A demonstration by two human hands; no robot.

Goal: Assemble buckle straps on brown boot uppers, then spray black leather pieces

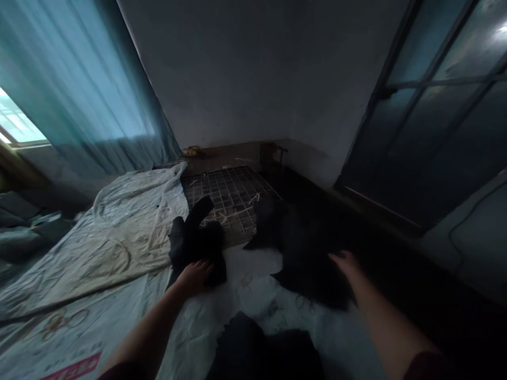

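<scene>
Several black pieces, which look like cut cloth, lie on white sheeting in dim light. My left hand (198, 274) rests on the left black cloth piece (200, 240), its fingers laid over the lower part. My right hand (346, 263) is at the right edge of a larger black cloth piece (312, 264), which is blurred and has pointed corners. Thumb and fingers there close on that edge, though some are lost in shadow. Closest to me, between my forearms, lies another black cloth piece (265, 348), touched by neither hand.
Crumpled white sheeting (130, 232) spreads to the left. Beyond the cloth is a wire grid (225, 184) with loose strips on it. A small wooden stool (273, 152) stands by the far wall. A blue curtain (99, 79) hangs at left; a dark paned door (420, 116) is at right.
</scene>
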